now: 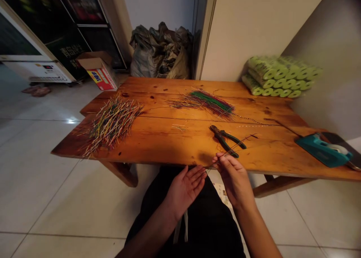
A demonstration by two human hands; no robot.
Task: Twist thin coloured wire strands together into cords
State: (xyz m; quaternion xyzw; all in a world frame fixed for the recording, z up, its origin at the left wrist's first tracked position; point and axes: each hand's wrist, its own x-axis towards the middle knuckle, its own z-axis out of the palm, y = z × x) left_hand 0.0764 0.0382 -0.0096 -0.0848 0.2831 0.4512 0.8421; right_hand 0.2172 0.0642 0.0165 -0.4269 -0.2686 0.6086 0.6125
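Note:
Close to the table's front edge, my right hand [232, 179] pinches a few thin dark wires [244, 139] between thumb and fingertips. Their far ends slant up to the right, past a pair of pliers [216, 131] with dark green handles. My left hand [186, 190] is palm up with its fingers stretched out. Its fingertips are beside the wires' lower ends; whether they touch is unclear. A loose heap of multicoloured wire pieces [113, 124] lies at the table's left. Farther back is a bundle of coloured wires [213, 101] with a green middle.
The wooden table [158, 138] also carries short wire offcuts [178, 127], a teal tape dispenser [321, 149] at the right and stacked green rolls [279, 77] at the back right. An open cardboard box [98, 72] and grey sacks [160, 51] stand behind it.

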